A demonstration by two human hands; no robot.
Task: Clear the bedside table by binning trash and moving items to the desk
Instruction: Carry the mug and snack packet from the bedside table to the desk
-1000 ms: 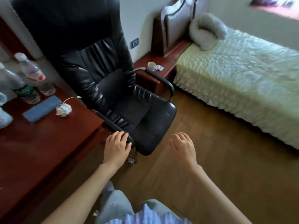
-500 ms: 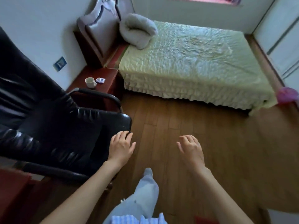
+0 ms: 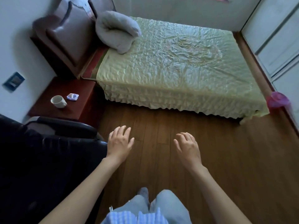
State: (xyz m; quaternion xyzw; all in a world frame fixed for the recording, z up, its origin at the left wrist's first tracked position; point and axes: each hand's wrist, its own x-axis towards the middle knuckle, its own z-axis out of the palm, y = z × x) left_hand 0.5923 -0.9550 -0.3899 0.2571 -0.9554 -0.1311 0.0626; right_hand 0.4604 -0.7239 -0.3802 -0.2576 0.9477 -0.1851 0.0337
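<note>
A: Both hands empty here; the left hand (image 3: 120, 141) has its fingers spread and relaxed, palm down, holding nothing; the right hand (image 3: 187, 147) matches it, fingers loose and apart, nothing pinched.

B: And the view has swung hard; a second ago the desk filled the left side, and now it's gone from sight; the left hand has come off the black office chair (image 3: 48, 159) and hangs over bare wooden floor (image 3: 178, 126).

A: Which puts the bedside table (image 3: 47, 109) right ahead, up and to the left, wedged between the chair's armrest and the bed (image 3: 169, 65).

B: Two things still on it; a white mug (image 3: 58, 101) near the left edge, and a small white-and-blue wrapper (image 3: 72, 96) just beside it toward the centre, not touching.

A: So nothing cleared yet, I'd say; this looks like the approach; the wrapper reads as the trash.

B: Likely; a pink bin (image 3: 277, 99) sits by the bed's far corner, well apart from the table; the mug should go to the desk.
</note>
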